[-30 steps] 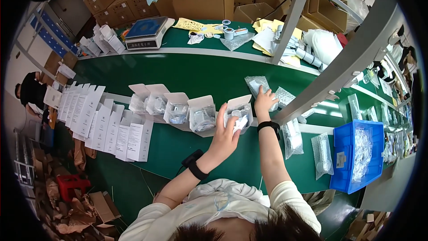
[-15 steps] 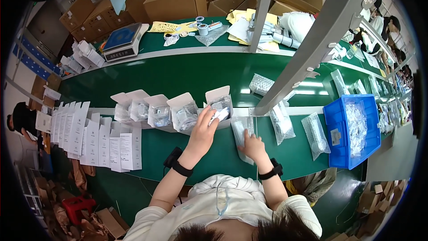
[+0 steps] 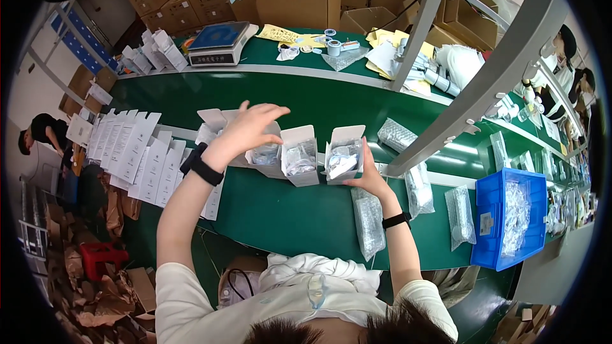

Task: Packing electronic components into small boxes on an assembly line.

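Note:
My right hand [image 3: 370,173] cups the right end of an open white box [image 3: 333,173], its fingers along the side and thumb at the front lower edge. Inside that box sits a clear-bagged item [image 3: 344,160]. To its left, across a small gap, stands another filled white box [image 3: 301,178]. My left hand [image 3: 252,129] is raised over the boxes further left with fingers spread, holding nothing and partly hiding them. Right of centre, near my right wrist, lies a bubble-wrapped packet [image 3: 368,224].
Folded white cartons [image 3: 137,153] stand in a row at left. More bubble-wrapped packets [image 3: 460,216] and a blue bin [image 3: 482,242] of clear bags are at right. A grey metal post [image 3: 475,89] slants over the bench. Behind are a scale [image 3: 222,44] and a cardboard box [image 3: 299,3].
My left hand has left the rightmost box and moved left, opening over the other boxes. My right hand has gone from the bubble-wrapped packet to the rightmost box. The view has shifted.

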Action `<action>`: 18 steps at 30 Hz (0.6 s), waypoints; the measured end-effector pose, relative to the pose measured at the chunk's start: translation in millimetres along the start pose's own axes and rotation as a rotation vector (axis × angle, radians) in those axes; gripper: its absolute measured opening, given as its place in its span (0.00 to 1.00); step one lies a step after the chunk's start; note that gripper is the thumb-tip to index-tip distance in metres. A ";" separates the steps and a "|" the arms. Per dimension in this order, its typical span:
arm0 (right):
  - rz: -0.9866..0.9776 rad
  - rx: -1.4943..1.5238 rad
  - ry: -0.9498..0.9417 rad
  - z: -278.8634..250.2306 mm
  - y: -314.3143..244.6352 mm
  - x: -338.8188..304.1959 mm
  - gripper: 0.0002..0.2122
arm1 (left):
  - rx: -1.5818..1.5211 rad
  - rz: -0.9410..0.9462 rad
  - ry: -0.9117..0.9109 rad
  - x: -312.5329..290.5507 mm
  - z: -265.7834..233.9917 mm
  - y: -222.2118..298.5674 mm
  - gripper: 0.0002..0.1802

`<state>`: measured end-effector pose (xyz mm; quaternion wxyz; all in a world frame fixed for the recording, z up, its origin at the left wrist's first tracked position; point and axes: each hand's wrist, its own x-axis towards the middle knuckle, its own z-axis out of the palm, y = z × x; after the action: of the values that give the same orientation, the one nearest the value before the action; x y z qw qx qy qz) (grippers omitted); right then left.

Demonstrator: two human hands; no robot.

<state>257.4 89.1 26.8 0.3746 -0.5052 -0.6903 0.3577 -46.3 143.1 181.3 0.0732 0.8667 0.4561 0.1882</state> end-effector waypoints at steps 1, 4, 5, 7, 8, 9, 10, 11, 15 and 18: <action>0.026 0.055 -0.063 6.5 11.3 1.9 0.48 | -0.105 0.049 -0.164 7.6 9.2 -11.0 0.20; 0.081 0.150 -0.178 13.3 24.7 3.8 0.50 | -0.149 0.104 -0.360 20.1 23.1 -22.9 0.15; 0.107 0.193 -0.138 14.8 24.2 3.3 0.48 | -0.090 0.104 -0.403 20.9 28.3 -24.7 0.12; 0.162 0.282 -0.055 16.7 15.8 6.2 0.42 | -0.031 0.110 -0.447 22.9 31.1 -25.9 0.10; 0.165 0.281 -0.048 14.8 12.7 10.7 0.42 | -0.058 0.155 -0.416 24.2 33.2 -27.3 0.08; 0.190 0.330 -0.009 11.3 7.3 15.5 0.42 | -0.084 0.195 -0.386 23.9 32.2 -26.2 0.07; 0.215 0.379 0.029 7.6 1.2 21.3 0.41 | -0.111 0.233 -0.355 23.7 31.3 -25.5 0.06; 0.239 0.415 0.082 -2.8 -4.7 29.5 0.40 | -0.116 0.251 -0.349 30.7 27.7 -18.6 0.06; 0.290 0.570 0.332 -22.3 -43.0 83.4 0.38 | -0.115 0.262 -0.296 57.3 -47.5 4.1 0.04; 0.160 0.585 0.495 -32.7 -32.8 136.5 0.37 | -0.100 0.309 -0.185 106.3 -104.0 1.6 0.06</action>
<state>243.5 217.0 91.8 0.6289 -0.5002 -0.4064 0.4350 -31.4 224.5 304.8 0.1279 0.9354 0.2989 0.1389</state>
